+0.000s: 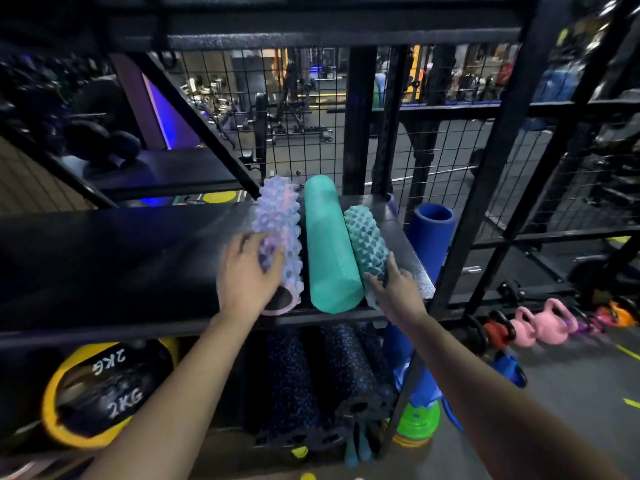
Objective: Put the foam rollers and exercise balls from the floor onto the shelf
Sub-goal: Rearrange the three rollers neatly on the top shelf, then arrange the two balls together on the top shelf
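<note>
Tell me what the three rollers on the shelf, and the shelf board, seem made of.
The lilac roller: likely moulded foam, matte, pastel-marbled spikes, with a hollow core at its near end. The smooth teal roller: foam, by its fine-grained matte skin. The knobbed teal roller: looks like moulded foam too, matte bumps. The shelf board: probably painted metal, dark with a speckled sheen.

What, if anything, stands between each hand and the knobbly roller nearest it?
Nothing visible. The left hand holds the lilac roller, the right hand touches the teal knobbly roller; both lie on the shelf.
</note>
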The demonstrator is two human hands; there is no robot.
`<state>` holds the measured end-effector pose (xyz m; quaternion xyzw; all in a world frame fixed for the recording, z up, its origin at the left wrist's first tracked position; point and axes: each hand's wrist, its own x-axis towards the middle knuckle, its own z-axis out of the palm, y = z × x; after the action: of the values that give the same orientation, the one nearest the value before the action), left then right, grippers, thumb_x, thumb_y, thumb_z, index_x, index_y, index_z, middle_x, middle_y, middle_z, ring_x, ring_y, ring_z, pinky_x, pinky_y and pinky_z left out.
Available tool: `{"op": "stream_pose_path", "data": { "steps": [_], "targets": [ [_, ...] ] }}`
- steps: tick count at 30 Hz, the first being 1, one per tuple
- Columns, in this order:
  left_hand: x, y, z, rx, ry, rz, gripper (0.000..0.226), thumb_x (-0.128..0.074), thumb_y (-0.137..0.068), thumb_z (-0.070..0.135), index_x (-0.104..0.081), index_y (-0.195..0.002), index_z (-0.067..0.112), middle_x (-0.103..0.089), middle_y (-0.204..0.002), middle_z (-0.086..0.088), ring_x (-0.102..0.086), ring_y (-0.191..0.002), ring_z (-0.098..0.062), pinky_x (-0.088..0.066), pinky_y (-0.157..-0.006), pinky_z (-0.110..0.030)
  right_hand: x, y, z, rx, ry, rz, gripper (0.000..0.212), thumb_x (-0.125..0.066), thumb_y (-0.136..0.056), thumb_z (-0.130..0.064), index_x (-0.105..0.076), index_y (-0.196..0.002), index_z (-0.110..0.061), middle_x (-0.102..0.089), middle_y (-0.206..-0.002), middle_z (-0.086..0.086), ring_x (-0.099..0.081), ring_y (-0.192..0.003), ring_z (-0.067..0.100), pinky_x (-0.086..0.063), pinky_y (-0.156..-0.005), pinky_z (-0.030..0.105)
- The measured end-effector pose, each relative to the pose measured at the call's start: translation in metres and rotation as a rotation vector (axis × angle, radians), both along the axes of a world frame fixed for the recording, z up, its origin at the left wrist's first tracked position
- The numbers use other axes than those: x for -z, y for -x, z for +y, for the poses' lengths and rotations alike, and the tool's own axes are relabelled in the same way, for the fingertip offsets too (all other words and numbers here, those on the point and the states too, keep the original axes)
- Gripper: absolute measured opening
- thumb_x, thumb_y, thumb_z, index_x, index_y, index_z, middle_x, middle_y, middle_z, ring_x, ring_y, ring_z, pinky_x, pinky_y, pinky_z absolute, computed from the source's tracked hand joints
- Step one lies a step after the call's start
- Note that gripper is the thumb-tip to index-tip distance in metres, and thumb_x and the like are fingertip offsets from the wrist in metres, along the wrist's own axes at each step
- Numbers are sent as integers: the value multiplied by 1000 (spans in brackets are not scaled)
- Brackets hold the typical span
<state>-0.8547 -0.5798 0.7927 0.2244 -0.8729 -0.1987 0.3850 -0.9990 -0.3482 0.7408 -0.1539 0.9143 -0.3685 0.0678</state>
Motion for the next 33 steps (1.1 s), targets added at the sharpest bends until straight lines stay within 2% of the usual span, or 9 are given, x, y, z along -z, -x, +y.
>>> {"op": "stream_pose_path", "data": {
  "steps": [4, 7, 11, 14, 19, 23, 27, 31, 33],
  "targets": [
    [47, -23, 14, 145, 236, -132, 31, -63, -91, 33, -77, -115, 19, -64, -126, -7, -61, -114, -32, -53, -98, -39, 0, -6, -7, 10, -66, 69, 83, -49, -99, -58, -7, -162, -25, -32, -155, 23, -36, -139, 43, -42, -107, 50],
    [55, -18, 13, 153, 203, -111, 29, -76, -88, 12, -79, -115, 20, -68, -126, -7, -62, -120, -29, -53, -100, -35, 1, -10, -11, 5, -113, 98, 80, -44, -101, -57, -5, -162, -23, -27, -157, 22, -32, -141, 42, -39, -108, 51],
    [49, -11, 13, 138, 201, -116, 26, -77, -87, 6, -81, -109, 20, -70, -119, -6, -65, -115, -28, -50, -97, -29, -8, -12, -9, -29, -82, 39, 79, -37, -102, -59, -4, -163, -20, -15, -164, 20, -14, -150, 40, -22, -119, 52],
    [48, -16, 16, 169, 161, -115, 29, -73, -89, 3, -79, -113, 20, -68, -125, -6, -63, -123, -26, -52, -101, -32, -16, -12, -3, -72, -61, 135, 72, -32, -105, -54, -13, -162, -15, -12, -168, 14, -6, -155, 32, -10, -124, 49],
    [18, -46, 3, 397, -178, -57, 55, -57, -98, 2, -57, -146, 28, -58, -148, 2, -40, -147, -8, -38, -119, -31, -36, -36, -17, -48, 34, 485, 57, -37, -107, -43, -40, -153, -9, -36, -161, 12, -23, -152, 30, -22, -123, 51],
    [14, -116, -44, 232, -287, 206, 48, -59, -97, 10, -60, -143, 25, -73, -121, -9, -67, -112, -20, -52, -102, -39, -55, -102, -83, -137, 161, 740, 49, -42, -104, -35, -60, -137, -5, -54, -147, 15, -41, -143, 31, -35, -118, 50],
    [28, -227, -123, 196, -320, 137, 53, -61, -99, 9, -54, -145, 35, -67, -131, 11, -63, -118, 3, -56, -97, -32, -51, -198, -199, -283, 277, 758, 43, -46, -101, -33, -66, -124, -4, -64, -128, 13, -54, -125, 34, -45, -108, 46],
    [32, -358, -227, 17, -257, 34, 55, -63, -96, 24, -50, -149, 30, -69, -130, 8, -67, -114, -7, -48, -100, -21, -34, -301, -328, -444, 299, 694, 39, -49, -99, -32, -66, -120, -4, -64, -119, 12, -55, -118, 33, -47, -104, 47],
    [33, -421, -276, -97, -296, -6, 57, -66, -93, 29, -50, -148, 29, -73, -121, 4, -69, -110, -12, -50, -98, -23, -25, -349, -385, -510, 281, 650, 44, -46, -99, -35, -65, -122, -3, -63, -120, 13, -55, -118, 34, -48, -102, 48]
  ]
}}
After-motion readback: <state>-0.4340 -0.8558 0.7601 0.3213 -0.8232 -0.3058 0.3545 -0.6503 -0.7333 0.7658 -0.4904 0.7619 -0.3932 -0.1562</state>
